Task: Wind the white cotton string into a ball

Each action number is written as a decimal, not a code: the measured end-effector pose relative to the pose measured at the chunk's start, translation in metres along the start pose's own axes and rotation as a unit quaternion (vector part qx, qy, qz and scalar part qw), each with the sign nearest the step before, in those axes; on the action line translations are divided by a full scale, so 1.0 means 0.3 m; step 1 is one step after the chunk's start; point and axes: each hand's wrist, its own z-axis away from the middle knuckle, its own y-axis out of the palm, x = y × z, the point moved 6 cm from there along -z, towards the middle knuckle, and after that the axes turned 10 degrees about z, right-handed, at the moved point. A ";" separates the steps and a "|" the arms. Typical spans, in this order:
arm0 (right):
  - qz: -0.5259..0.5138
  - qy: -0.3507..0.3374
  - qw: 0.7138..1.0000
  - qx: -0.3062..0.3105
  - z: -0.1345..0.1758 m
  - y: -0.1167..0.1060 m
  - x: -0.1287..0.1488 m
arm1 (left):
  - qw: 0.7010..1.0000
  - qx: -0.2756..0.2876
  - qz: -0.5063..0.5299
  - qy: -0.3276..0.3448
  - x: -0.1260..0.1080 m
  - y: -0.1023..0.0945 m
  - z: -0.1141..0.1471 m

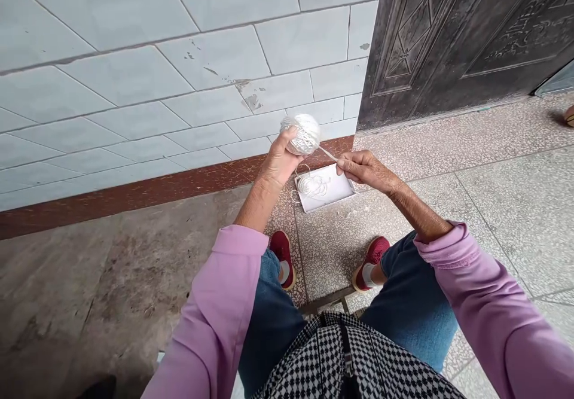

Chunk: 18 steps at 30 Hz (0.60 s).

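My left hand (283,161) is closed around a ball of white yarn (305,133), held up in front of the wall. From the ball's right side a strand of yarn (328,153) runs to my right hand (365,168), whose thumb and fingers pinch it. The strand looks straight between the two hands. Below them, on the floor, lies a shallow white box (334,192). Loose loops of white yarn (311,185) are heaped in its left part, and some hang over its edge. Part of the box is hidden behind my right hand's fingers.
A tiled wall (215,106) with a brown baseboard (134,191) stands ahead. At the right is a dark carved door (430,46). My red shoes (281,255) rest on the speckled floor (502,189) either side of the box. Bare concrete (112,279) covers the left.
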 end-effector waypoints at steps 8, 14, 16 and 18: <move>0.018 -0.025 0.999 0.033 -0.007 0.049 0.011 | 0.992 -0.107 0.062 0.029 0.018 -0.060 -0.022; 0.009 0.032 0.999 -0.014 0.018 -0.102 -0.071 | 0.981 -0.130 -0.102 0.103 -0.234 -0.237 -0.052; 0.002 0.079 0.996 -0.043 0.056 -0.212 -0.136 | 0.968 -0.162 -0.147 0.120 -0.330 -0.316 -0.024; -0.005 0.138 0.988 -0.070 0.114 -0.320 -0.211 | 0.954 -0.212 -0.167 0.133 -0.410 -0.399 0.031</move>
